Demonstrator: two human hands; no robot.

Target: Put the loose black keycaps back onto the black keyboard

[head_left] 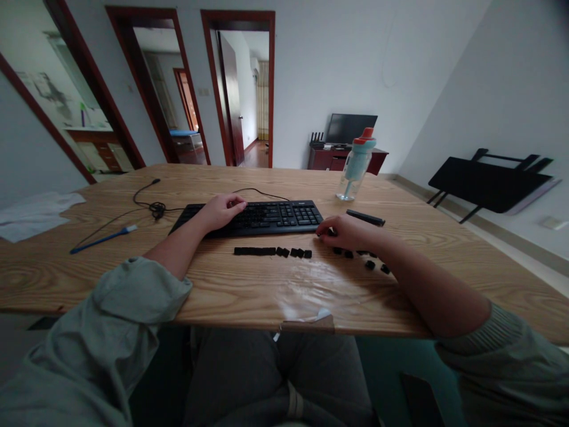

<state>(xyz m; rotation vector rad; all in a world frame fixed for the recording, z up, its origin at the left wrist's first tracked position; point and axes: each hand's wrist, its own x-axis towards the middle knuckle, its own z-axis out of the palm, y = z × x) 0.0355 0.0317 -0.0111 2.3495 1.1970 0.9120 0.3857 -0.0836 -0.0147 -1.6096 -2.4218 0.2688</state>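
A black keyboard [284,218] lies across the wooden table, with many keys gone from its left and middle part. On its left half rests my left hand [222,211], fingers loosely bent and apart, gripping nothing that shows. My right hand [338,230] is low by the keyboard's right front corner, fingertips pinched together; what is between them is too small to make out. In front of the keyboard runs a row of black keycaps [255,251], tight at the left and looser at the right. More loose keycaps [370,265] lie scattered beneath and beside my right forearm.
A long black bar [365,218] lies behind my right hand, near a clear water bottle [355,166] with a red lid. Left of the keyboard are its coiled cable [157,210], a blue brush [104,239] and a white cloth [35,214]. Clear film covers the table's front edge.
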